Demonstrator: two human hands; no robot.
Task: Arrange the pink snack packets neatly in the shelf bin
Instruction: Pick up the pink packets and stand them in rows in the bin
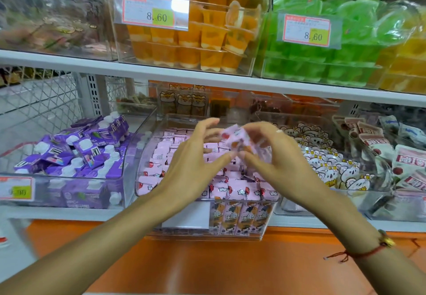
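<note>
Both hands are up over the clear bin in the middle of the lower shelf, at about twelve o'clock from where the person stands. The right hand has its fingers curled over a small bunch of pink packets, thumb underneath, holding them just above the bin; the bunch is motion-blurred, so I cannot tell how many there are. The left hand sits at nine o'clock of that bunch, fingers spread and loosely bent, thumb tip meeting the lower edge of the packets near the right thumb; whether its fingers actually grip them I cannot tell. Below the hands the bin is full of more pink packets, the stock standing in rough rows along the front wall and lying flatter toward the back. A red cord bracelet circles the right wrist. At nine o'clock of the bin is another bin of purple pouches with white caps; at three o'clock, one of white cartoon-printed packs. On the shelf above, at twelve o'clock, orange jelly cups sit behind a price tag reading 8.60, with green cups at one o'clock.
</note>
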